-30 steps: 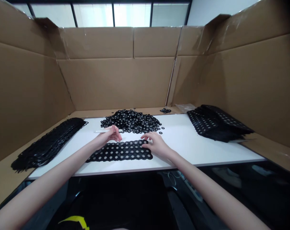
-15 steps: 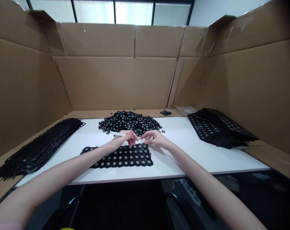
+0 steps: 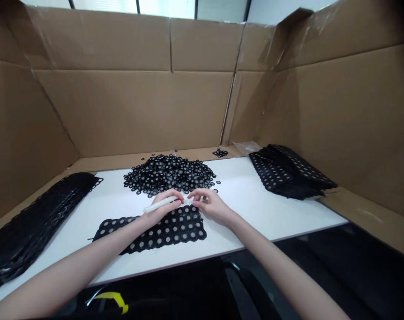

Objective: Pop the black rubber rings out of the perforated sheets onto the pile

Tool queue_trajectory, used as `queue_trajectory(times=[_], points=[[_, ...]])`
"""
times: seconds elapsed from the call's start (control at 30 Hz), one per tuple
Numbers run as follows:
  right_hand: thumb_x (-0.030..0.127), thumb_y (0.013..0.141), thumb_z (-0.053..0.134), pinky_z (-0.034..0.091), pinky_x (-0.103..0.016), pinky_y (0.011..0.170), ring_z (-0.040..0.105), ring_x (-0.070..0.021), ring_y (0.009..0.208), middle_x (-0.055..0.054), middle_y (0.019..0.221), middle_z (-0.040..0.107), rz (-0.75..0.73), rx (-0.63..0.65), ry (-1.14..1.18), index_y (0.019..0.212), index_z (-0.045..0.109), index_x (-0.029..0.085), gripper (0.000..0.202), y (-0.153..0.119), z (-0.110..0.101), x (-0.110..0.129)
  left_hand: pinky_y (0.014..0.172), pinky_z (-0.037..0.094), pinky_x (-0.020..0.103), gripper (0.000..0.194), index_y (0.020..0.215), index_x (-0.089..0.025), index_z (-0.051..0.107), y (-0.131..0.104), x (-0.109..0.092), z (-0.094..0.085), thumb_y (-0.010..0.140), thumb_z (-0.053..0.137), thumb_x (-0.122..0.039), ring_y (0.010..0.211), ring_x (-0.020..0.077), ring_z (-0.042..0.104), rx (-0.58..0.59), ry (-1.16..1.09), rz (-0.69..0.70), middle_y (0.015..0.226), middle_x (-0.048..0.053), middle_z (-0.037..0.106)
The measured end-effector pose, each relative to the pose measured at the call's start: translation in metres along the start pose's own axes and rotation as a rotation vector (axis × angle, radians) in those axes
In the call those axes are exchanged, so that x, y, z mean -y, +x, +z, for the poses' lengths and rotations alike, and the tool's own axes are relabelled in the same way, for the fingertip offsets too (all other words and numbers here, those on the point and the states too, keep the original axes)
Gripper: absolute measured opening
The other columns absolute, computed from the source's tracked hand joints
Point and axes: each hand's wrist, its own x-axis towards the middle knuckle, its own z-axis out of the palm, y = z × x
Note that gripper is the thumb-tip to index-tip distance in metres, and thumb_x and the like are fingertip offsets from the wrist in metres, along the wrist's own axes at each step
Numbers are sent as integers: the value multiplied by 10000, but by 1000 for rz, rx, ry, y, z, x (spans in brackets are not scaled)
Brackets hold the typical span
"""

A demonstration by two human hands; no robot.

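Note:
A white pen-like tool [image 3: 159,205] lies slantwise in my left hand [image 3: 166,209], whose fingers are closed around it. My right hand [image 3: 210,204] is just to the right, thumb and fingers drawn together close to the tool's tip. Whatever sits between those fingertips is too small to make out. Under and in front of both hands lies a flat black sheet [image 3: 175,231] with rows of round holes; my left forearm covers part of it. A heap of small black rings [image 3: 170,173] rises just beyond my fingers.
A stack of black sheets [image 3: 45,218] lies at the left, and more perforated sheets [image 3: 285,171] at the right. A few loose rings [image 3: 220,153] sit by the back wall near a clear plastic bag [image 3: 246,147]. Cardboard walls [image 3: 131,111] surround the white board [image 3: 255,213].
The view has turned and tilted. My left hand has rolled so the tool lies more visibly along it, its tip still near the right fingers. Both hands remain at the sheet's far edge.

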Motion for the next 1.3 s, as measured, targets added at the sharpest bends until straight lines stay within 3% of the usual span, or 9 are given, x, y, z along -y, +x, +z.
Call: queue_trajectory(times=[0.27,0.43,0.6,0.7,0.77,0.87,1.0,1.17,1.3], points=[[189,801,533,405,-282,741,518,-165,805,-23,733,609,-17,-11,-144,885,670,215,163,-4,-1,5,769,428,268,187,857,-185,623,4,2,-1,828,499,-322,821,167,578,26,47,-42,870,22,640],[275,846,510,336,-385,848,499,-201,907,-9,816,648,82,-83,-292,984,633,295,185,-44,-9,29,775,426,263,169,852,-187,621,7,6,-2,836,484,-285,841,167,580,34,67,-22,884,23,641],[271,873,465,329,-368,814,509,-194,867,-30,819,641,230,-445,-330,914,636,247,178,-98,28,41,815,421,268,171,853,-189,614,9,10,-3,846,472,-285,871,170,584,48,84,-14,900,24,642],[240,862,475,313,-372,821,512,-192,859,-28,802,640,271,-729,-378,842,634,225,160,-114,66,49,829,424,280,184,864,-189,615,10,10,-2,844,476,-308,892,182,584,86,114,-25,911,30,647],[217,855,478,306,-377,837,506,-204,920,-26,829,645,296,-818,-382,858,629,228,151,-117,84,56,842,426,291,198,871,-185,616,11,8,0,843,477,-324,907,191,582,106,125,-38,921,37,649],[195,855,468,296,-381,850,509,-202,939,-23,841,640,346,-787,-364,863,623,230,159,-115,88,67,851,428,301,213,875,-184,615,13,5,1,844,478,-344,919,197,580,117,129,-65,931,41,649],[184,857,457,335,-339,773,523,-168,830,-16,791,620,318,-539,-255,852,617,233,167,-105,57,75,853,438,311,221,872,-190,615,14,-1,1,833,497,-372,912,205,581,99,136,-111,922,42,653],[178,833,489,359,-336,752,504,-185,872,-24,845,607,195,-243,-239,894,613,248,155,-73,13,65,782,457,274,222,849,-186,617,14,-7,2,859,462,-345,843,182,588,62,123,-136,877,42,647],[180,800,514,387,-363,789,489,-218,960,-56,1026,587,82,-159,-307,1095,563,267,312,-51,13,50,761,447,259,231,871,-181,623,14,-9,2,878,435,-316,816,170,581,75,166,-79,854,49,630]])
